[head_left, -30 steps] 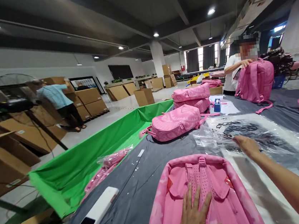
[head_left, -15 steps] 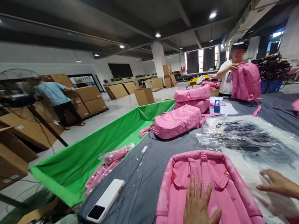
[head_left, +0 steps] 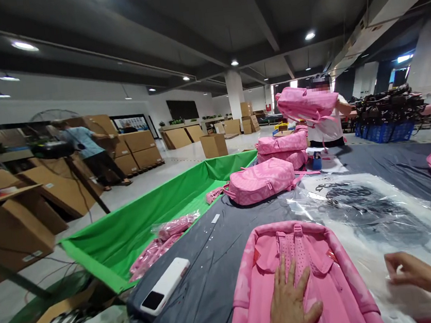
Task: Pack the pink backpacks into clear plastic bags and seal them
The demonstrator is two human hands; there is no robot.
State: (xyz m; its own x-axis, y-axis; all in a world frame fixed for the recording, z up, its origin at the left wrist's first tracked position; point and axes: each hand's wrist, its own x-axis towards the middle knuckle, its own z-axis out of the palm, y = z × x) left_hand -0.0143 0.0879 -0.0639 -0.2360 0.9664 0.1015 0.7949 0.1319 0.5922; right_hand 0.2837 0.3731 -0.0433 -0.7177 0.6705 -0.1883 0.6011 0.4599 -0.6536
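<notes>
A pink backpack [head_left: 353, 275] lies on the table at the bottom centre, with its padded back and straps facing up. Flat on its back panel rests my left hand [head_left: 291, 300], fingers spread. To the right, my right hand [head_left: 415, 273] has thumb and forefinger curled together at the surface of a clear plastic bag [head_left: 367, 232]. It appears to pinch the film, though the fingertips' hold is small to see. The bag lies in a flat stack with black print, beside the backpack.
More pink backpacks [head_left: 262, 179] stand farther up the dark table cover [head_left: 199, 288]. A white device [head_left: 165, 286] sits near the left edge. Alongside runs a green fabric bin [head_left: 105, 252] holding pink wrapped goods. Across the table a person [head_left: 324, 131] lifts a pink backpack.
My right hand's fingers have drawn together over the plastic. My left hand stays on the backpack. The person opposite has raised and tilted a pink backpack, moving it left.
</notes>
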